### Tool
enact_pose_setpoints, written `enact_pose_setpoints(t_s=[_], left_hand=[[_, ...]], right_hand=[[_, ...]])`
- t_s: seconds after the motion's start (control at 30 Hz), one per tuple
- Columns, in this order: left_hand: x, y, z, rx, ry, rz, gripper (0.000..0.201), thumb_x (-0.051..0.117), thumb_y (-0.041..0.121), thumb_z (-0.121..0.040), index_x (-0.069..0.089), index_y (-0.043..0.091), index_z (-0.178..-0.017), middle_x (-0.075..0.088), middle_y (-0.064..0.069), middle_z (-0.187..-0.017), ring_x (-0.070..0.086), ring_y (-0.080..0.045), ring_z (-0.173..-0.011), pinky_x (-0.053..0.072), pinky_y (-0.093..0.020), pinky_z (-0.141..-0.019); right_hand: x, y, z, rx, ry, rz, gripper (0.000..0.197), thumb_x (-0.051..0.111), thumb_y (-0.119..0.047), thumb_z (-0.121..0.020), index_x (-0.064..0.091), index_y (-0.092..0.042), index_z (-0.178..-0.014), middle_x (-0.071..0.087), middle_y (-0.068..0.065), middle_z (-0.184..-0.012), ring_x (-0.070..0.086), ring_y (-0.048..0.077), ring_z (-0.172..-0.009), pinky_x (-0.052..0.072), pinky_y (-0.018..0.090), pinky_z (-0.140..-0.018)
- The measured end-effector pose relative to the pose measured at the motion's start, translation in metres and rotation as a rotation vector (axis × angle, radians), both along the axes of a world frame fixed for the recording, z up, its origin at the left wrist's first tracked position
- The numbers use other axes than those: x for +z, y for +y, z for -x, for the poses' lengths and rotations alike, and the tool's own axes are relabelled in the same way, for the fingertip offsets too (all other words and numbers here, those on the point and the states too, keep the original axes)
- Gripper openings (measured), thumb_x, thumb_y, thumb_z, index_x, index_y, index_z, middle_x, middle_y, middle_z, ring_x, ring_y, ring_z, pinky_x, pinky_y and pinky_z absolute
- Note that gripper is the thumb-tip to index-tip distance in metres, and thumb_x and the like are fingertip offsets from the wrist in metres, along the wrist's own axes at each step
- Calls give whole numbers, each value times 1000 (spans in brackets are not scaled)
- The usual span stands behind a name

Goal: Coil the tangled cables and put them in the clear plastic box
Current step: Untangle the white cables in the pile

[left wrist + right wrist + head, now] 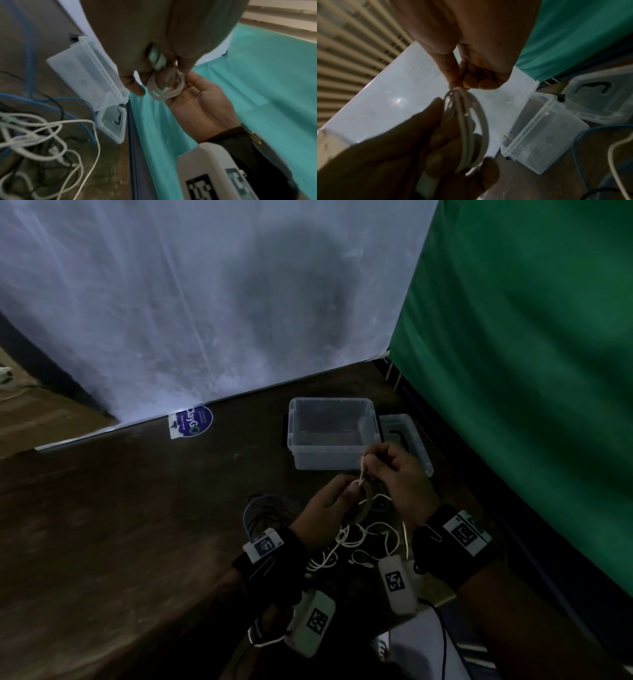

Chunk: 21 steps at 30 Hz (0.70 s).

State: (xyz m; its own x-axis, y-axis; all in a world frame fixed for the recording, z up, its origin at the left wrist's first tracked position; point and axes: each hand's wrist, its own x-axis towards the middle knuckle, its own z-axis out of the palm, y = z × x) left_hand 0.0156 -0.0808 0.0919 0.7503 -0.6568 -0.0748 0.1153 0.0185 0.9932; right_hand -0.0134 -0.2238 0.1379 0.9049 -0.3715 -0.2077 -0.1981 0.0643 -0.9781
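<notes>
A small white cable coil (363, 503) hangs in the air between both hands, just in front of the clear plastic box (295, 440). My left hand (347, 491) grips the coil (467, 128) with fingers curled round its loops. My right hand (369, 465) pinches the cable's loose end at the top of the coil (164, 89) between thumb and fingertips (453, 79). The box (539, 142) is open and looks empty. Below the hands, tangled white cables (356, 539) and a blue cable (249, 510) lie on the table.
The box lid (416, 436) lies to the right of the box, close to a green cloth (513, 371). A white sheet (205, 302) hangs behind the dark wooden table (120, 525). A round blue sticker (193, 421) lies at the table's far edge.
</notes>
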Motion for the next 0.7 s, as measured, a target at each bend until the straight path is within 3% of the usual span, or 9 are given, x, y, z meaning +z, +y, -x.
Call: enact_pose_setpoints(t_s=[0.1, 0.13, 0.23, 0.33, 0.4, 0.5, 0.63, 0.7], left_hand=[[-2, 4, -8, -20, -42, -40, 30, 52, 46, -88, 58, 18, -95, 57, 11, -70, 50, -9, -63, 43, -34, -64], [-3, 6, -11, -31, -57, -59, 30, 53, 48, -87, 59, 19, -94, 57, 10, -70, 50, -11, -64, 43, -35, -65], [-1, 12, -22, -82, -169, -160, 24, 50, 33, -97, 60, 11, -99, 58, -1, -79, 51, -15, -69, 44, -36, -65], [2, 17, -29, -163, -293, -259, 24, 48, 28, -99, 59, 8, -106, 61, -6, -87, 54, -13, -73, 46, -33, -67], [7, 17, -30, -186, -292, -249, 30, 47, 36, -96, 56, 12, -111, 61, 3, -88, 56, -7, -73, 48, -31, -67], [9, 14, -29, -199, -127, -111, 43, 47, 43, -94, 54, 8, -116, 57, 11, -80, 52, -4, -67, 44, -30, -65], [16, 11, -28, -139, -48, -55, 35, 43, 27, -100, 53, -3, -113, 52, -2, -76, 49, -8, -63, 44, -24, -61], [22, 8, -28, -86, -59, -23, 24, 42, 20, -101, 56, 1, -104, 50, -2, -73, 47, -6, -60, 43, -21, -60]], right_hand=[[5, -5, 1, 67, -16, -149, 16, 59, -5, -93, 63, -7, -108, 69, 5, -84, 67, 16, -74, 57, 27, -68], [6, -9, 3, 134, -16, -82, 18, 62, -7, -92, 65, -9, -109, 71, 4, -85, 69, 16, -76, 57, 26, -70], [13, -20, 4, 390, -12, 412, 12, 73, -14, -86, 71, -10, -97, 73, -2, -88, 69, 6, -83, 55, 18, -74], [20, -26, 3, 492, -6, 625, 9, 75, -17, -84, 71, -11, -90, 68, -7, -82, 65, -4, -79, 50, 10, -70], [23, -26, 2, 495, -12, 692, 5, 71, -17, -87, 67, -14, -88, 64, -11, -79, 60, -10, -75, 43, 4, -64], [22, -26, -1, 425, -47, 699, 7, 69, -18, -88, 63, -21, -85, 63, -9, -78, 60, -6, -73, 43, 3, -62], [17, -27, -4, 303, -85, 615, 14, 69, -15, -87, 62, -24, -80, 63, -8, -75, 59, -4, -70, 44, 6, -62], [16, -27, -6, 271, -84, 521, 17, 67, -14, -88, 62, -26, -77, 64, -7, -73, 61, 0, -68, 49, 14, -66]])
